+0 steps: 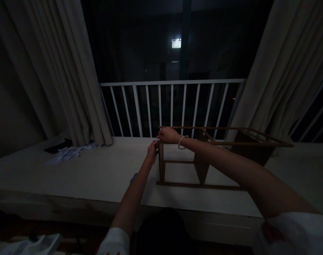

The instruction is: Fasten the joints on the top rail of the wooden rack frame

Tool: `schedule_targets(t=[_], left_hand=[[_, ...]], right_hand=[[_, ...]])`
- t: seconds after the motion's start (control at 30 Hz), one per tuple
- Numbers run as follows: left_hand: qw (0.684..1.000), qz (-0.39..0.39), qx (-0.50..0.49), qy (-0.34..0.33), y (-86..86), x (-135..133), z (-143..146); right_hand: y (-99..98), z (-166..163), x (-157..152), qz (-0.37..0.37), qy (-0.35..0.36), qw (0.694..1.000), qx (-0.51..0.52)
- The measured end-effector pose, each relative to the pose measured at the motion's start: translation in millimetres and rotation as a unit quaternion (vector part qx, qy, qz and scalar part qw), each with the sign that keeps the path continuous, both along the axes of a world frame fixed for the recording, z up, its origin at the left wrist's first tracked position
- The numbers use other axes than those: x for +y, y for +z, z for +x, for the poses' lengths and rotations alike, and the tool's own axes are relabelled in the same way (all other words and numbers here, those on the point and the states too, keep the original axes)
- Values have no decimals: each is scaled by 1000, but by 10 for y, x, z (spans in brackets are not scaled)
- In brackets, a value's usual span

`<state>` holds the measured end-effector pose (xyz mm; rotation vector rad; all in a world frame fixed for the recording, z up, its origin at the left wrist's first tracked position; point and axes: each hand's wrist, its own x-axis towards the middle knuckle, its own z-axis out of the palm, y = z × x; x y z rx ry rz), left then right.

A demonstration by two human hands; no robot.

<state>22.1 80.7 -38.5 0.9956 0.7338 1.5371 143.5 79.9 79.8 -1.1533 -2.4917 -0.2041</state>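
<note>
A brown wooden shelf frame lies on its side on the pale window ledge, its bars and inner panels showing. At its left end, near the upper corner, my left hand has its fingers closed around the end bar. Just above, my right hand is closed at the same corner, with a bracelet on its wrist. Whatever sits between the right fingertips is hidden by the hand and the dim light. My right forearm passes in front of part of the frame.
The ledge runs across the view below a white railing and dark window. Curtains hang on both sides. Crumpled papers lie at the left. A small blue-edged item rests beside my left forearm.
</note>
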Motion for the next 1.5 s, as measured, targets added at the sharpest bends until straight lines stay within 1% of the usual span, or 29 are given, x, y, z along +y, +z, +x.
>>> schedule_targets(t=[0.07, 0.17, 0.3, 0.37, 0.43, 0.6, 0.73, 0.9, 0.97, 1.07, 1.1, 1.17, 1.2, 1.27, 1.3, 1.37, 1.5], left_hand=[[1000, -2, -1, 5, 11, -13, 6], [1000, -3, -3, 5, 20, -25, 11], [1000, 3, 4, 7, 25, -36, 8], [1000, 6, 9, 4, 25, -42, 4], [1000, 5, 14, 4, 25, -45, -2], [999, 10, 39, 5, 31, -16, -50], [996, -1, 84, -9, 70, 11, -108], [986, -7, 167, -14, 186, -8, -172], [975, -12, 219, 12, 258, -27, -213], [958, 14, 279, 56, 392, -49, -299], [953, 37, 294, 70, 442, -50, -330], [932, 106, 338, 72, 547, -36, -388], [917, 147, 365, 70, 600, -22, -411], [872, 230, 429, 45, 701, 16, -439], [851, 257, 457, 34, 747, 36, -444], [819, 263, 509, 16, 826, 69, -441], [748, 229, 621, 41, 931, 93, -428]], right_hand=[[-51, 32, 42, -2, 21, 999, 31], [-141, 66, 78, -1, 31, 997, 75], [-271, 60, 98, 48, 41, 989, 131], [-323, 45, 112, 48, 33, 985, 159], [-355, 34, 132, 33, 31, 983, 181], [-361, 55, 158, -9, 46, 978, 203], [-341, 74, 143, -49, 54, 974, 214], [-297, 79, 102, -93, 63, 965, 235], [-265, 81, 67, -109, 70, 962, 242], [-213, 79, 5, -134, 80, 955, 253], [-199, 77, -12, -144, 85, 952, 258], [-183, 71, -35, -162, 93, 945, 269], [-181, 67, -38, -170, 96, 942, 275], [-188, 59, -27, -183, 101, 935, 287], [-198, 55, -14, -188, 103, 932, 293], [-224, 46, 28, -191, 105, 928, 301], [-296, 26, 145, -191, 111, 925, 310]])
